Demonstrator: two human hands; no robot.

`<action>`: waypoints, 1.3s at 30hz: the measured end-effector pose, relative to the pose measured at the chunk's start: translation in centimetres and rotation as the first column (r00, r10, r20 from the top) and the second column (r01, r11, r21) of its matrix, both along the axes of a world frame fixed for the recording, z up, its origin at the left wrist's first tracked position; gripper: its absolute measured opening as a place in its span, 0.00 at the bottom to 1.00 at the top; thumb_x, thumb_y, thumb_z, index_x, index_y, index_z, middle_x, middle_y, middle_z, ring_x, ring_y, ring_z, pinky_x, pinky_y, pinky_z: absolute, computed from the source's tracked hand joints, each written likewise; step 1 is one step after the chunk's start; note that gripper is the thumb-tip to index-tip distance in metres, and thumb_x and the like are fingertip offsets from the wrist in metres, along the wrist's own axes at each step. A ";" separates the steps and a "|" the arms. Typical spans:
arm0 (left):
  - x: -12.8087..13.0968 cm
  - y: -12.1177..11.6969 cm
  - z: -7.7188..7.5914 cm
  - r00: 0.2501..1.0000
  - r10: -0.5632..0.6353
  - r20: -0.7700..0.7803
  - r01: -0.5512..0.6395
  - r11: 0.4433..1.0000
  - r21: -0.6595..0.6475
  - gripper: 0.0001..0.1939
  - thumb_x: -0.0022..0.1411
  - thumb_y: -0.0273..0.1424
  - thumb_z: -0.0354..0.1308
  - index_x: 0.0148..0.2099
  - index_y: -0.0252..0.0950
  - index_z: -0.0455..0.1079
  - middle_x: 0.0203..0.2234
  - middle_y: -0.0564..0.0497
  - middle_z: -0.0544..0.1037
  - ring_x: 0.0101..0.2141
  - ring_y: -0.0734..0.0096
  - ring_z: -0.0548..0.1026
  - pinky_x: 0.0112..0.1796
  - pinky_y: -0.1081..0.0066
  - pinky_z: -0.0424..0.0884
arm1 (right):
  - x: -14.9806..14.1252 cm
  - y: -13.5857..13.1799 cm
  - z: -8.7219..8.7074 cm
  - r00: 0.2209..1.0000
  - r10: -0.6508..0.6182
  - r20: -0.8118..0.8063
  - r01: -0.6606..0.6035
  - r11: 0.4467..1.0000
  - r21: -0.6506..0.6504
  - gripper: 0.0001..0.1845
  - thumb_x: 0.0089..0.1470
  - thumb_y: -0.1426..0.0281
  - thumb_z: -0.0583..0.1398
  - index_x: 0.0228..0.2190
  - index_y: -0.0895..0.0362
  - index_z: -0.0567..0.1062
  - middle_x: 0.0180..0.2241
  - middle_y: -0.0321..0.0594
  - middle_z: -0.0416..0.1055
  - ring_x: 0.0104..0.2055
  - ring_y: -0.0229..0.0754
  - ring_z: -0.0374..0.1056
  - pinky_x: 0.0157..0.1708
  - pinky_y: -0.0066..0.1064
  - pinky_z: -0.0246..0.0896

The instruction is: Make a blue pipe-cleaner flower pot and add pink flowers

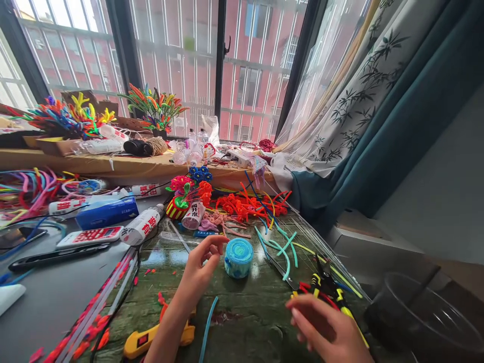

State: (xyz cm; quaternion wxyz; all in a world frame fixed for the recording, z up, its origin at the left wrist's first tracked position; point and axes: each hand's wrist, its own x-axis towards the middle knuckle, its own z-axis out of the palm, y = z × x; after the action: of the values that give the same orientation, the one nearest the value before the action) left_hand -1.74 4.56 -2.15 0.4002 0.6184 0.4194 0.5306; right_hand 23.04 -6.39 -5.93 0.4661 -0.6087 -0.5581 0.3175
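My left hand (200, 267) reaches over the green table top (249, 317), fingers apart and curled, with the index finger almost touching a small round pot (238, 257) wound from light blue and green pipe cleaner. My right hand (325, 327) hovers low at the right, fingers loosely spread, holding nothing, just above yellow and red handled pliers (325, 290). A loose blue pipe cleaner (208, 322) lies between my arms.
Turquoise pipe cleaner pieces (282, 247), a heap of orange-red ones (249, 204), glue tubes (141, 225), a yellow glue gun (151, 340) and glue sticks (102, 297) lie around. Pipe cleaner flowers (157, 106) stand on the window shelf. A clear plastic bowl (419, 322) sits at right.
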 end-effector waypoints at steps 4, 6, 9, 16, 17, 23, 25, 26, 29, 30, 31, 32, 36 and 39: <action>-0.4 0.2 -0.3 1.000 0.011 -0.004 -0.011 1.000 -0.004 0.15 0.57 0.33 0.54 0.44 0.38 0.76 0.27 0.55 0.68 0.31 0.71 0.67 0.33 0.72 0.62 | -3.4 7.5 3.4 0.978 0.184 0.096 -0.190 0.980 0.063 0.23 0.52 0.56 0.64 0.47 0.54 0.76 0.38 0.44 0.76 0.35 0.47 0.74 0.33 0.36 0.71; -0.6 0.4 -0.8 1.000 0.010 -0.008 -0.010 1.000 0.002 0.16 0.57 0.33 0.54 0.46 0.38 0.75 0.27 0.55 0.68 0.30 0.71 0.66 0.33 0.72 0.62 | -4.6 10.7 3.6 0.952 0.253 0.173 -0.271 0.959 0.087 0.40 0.44 0.59 0.70 0.57 0.54 0.68 0.50 0.48 0.73 0.47 0.51 0.73 0.49 0.43 0.67; -0.7 0.7 -1.2 0.999 0.015 -0.030 -0.015 1.000 0.018 0.17 0.57 0.33 0.53 0.47 0.38 0.75 0.28 0.54 0.69 0.30 0.71 0.67 0.32 0.72 0.62 | -5.6 13.3 2.3 0.885 0.415 0.212 -0.441 0.893 0.089 0.57 0.35 0.62 0.75 0.63 0.54 0.59 0.63 0.51 0.62 0.64 0.56 0.60 0.61 0.48 0.55; -0.1 0.5 -0.5 0.985 0.059 -0.162 -0.051 0.997 0.053 0.15 0.57 0.35 0.57 0.45 0.39 0.76 0.32 0.52 0.68 0.30 0.71 0.68 0.29 0.72 0.64 | -7.5 13.2 0.5 0.916 0.377 0.135 -0.395 0.907 0.145 0.50 0.38 0.68 0.74 0.59 0.54 0.58 0.45 0.41 0.75 0.45 0.50 0.73 0.48 0.42 0.65; 0.1 0.5 -0.6 0.981 0.076 -0.180 -0.067 0.996 0.051 0.14 0.57 0.36 0.58 0.45 0.39 0.76 0.33 0.52 0.69 0.30 0.70 0.67 0.28 0.72 0.64 | -7.7 13.0 0.6 0.921 0.367 0.129 -0.385 0.909 0.158 0.49 0.37 0.70 0.73 0.58 0.53 0.58 0.43 0.40 0.75 0.42 0.49 0.74 0.46 0.40 0.66; 0.4 1.3 -1.9 0.971 0.134 -0.198 -0.138 0.990 -0.006 0.24 0.59 0.44 0.58 0.53 0.37 0.70 0.49 0.41 0.74 0.43 0.58 0.73 0.39 0.62 0.70 | -8.7 12.3 0.6 0.924 0.373 0.082 -0.378 0.863 0.336 0.48 0.42 0.75 0.71 0.60 0.49 0.56 0.50 0.40 0.72 0.49 0.48 0.72 0.50 0.39 0.65; 0.4 1.3 -2.0 0.982 0.079 -0.170 -0.090 0.994 -0.057 0.27 0.61 0.47 0.56 0.56 0.35 0.67 0.53 0.39 0.74 0.47 0.55 0.74 0.42 0.60 0.71 | -8.6 12.2 0.4 0.924 0.371 0.093 -0.377 0.844 0.382 0.48 0.43 0.76 0.70 0.60 0.48 0.55 0.53 0.42 0.71 0.53 0.49 0.70 0.53 0.40 0.64; 0.4 1.2 -2.0 0.988 0.041 -0.148 -0.053 0.995 -0.079 0.29 0.62 0.48 0.55 0.58 0.35 0.66 0.54 0.38 0.74 0.48 0.54 0.75 0.44 0.59 0.71 | -8.5 12.3 0.3 0.923 0.370 0.105 -0.380 0.834 0.400 0.48 0.43 0.76 0.70 0.61 0.48 0.55 0.55 0.42 0.70 0.54 0.49 0.70 0.54 0.40 0.64; 0.5 1.0 -1.9 0.996 -0.056 -0.068 0.049 0.993 -0.109 0.31 0.63 0.50 0.53 0.61 0.36 0.62 0.56 0.39 0.74 0.48 0.57 0.77 0.45 0.62 0.74 | -8.1 12.5 0.7 0.911 0.383 0.155 -0.411 0.803 0.431 0.49 0.42 0.77 0.70 0.61 0.46 0.56 0.57 0.43 0.69 0.57 0.51 0.68 0.57 0.44 0.61; 0.5 1.0 -1.9 0.997 -0.066 -0.042 0.061 0.992 -0.110 0.31 0.64 0.50 0.53 0.61 0.36 0.62 0.56 0.40 0.74 0.47 0.58 0.78 0.45 0.63 0.74 | -7.9 12.6 1.0 0.900 0.405 0.159 -0.432 0.790 0.436 0.50 0.42 0.76 0.71 0.61 0.45 0.56 0.57 0.43 0.68 0.58 0.52 0.67 0.58 0.45 0.60; 0.5 1.0 -1.9 0.998 -0.063 -0.018 0.060 0.992 -0.110 0.30 0.64 0.50 0.54 0.60 0.37 0.62 0.55 0.41 0.75 0.47 0.59 0.78 0.45 0.64 0.74 | -7.8 12.7 1.4 0.884 0.445 0.146 -0.461 0.772 0.437 0.50 0.41 0.74 0.73 0.60 0.45 0.57 0.58 0.43 0.68 0.59 0.53 0.66 0.59 0.46 0.59; 0.4 1.0 -1.9 0.999 -0.048 0.002 0.048 0.993 -0.107 0.30 0.63 0.51 0.54 0.60 0.37 0.63 0.54 0.42 0.76 0.47 0.59 0.78 0.46 0.64 0.74 | -7.6 12.8 1.7 0.861 0.498 0.107 -0.490 0.751 0.443 0.49 0.41 0.70 0.74 0.60 0.45 0.58 0.59 0.43 0.67 0.61 0.53 0.64 0.61 0.46 0.57; 0.3 0.9 -1.7 0.997 0.062 0.052 -0.058 0.996 -0.072 0.32 0.59 0.52 0.58 0.58 0.38 0.63 0.54 0.44 0.75 0.50 0.59 0.76 0.48 0.65 0.72 | -7.0 13.7 2.5 0.731 0.648 -0.214 -0.526 0.735 0.428 0.41 0.52 0.51 0.67 0.61 0.45 0.57 0.65 0.46 0.59 0.67 0.53 0.55 0.64 0.49 0.51; 0.3 0.6 -1.2 0.993 0.097 0.067 -0.093 0.994 -0.055 0.33 0.57 0.51 0.61 0.58 0.39 0.63 0.55 0.43 0.73 0.50 0.59 0.74 0.48 0.65 0.71 | -6.4 14.2 2.1 0.676 0.622 -0.396 -0.536 0.783 0.315 0.38 0.53 0.49 0.65 0.59 0.49 0.59 0.60 0.51 0.64 0.61 0.54 0.64 0.60 0.50 0.57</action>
State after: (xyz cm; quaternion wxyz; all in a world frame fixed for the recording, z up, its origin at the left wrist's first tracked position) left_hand -1.46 5.17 -3.31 0.4044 0.5684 0.4478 0.5593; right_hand 16.60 7.80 -3.82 0.5148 -0.2585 -0.6141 0.5394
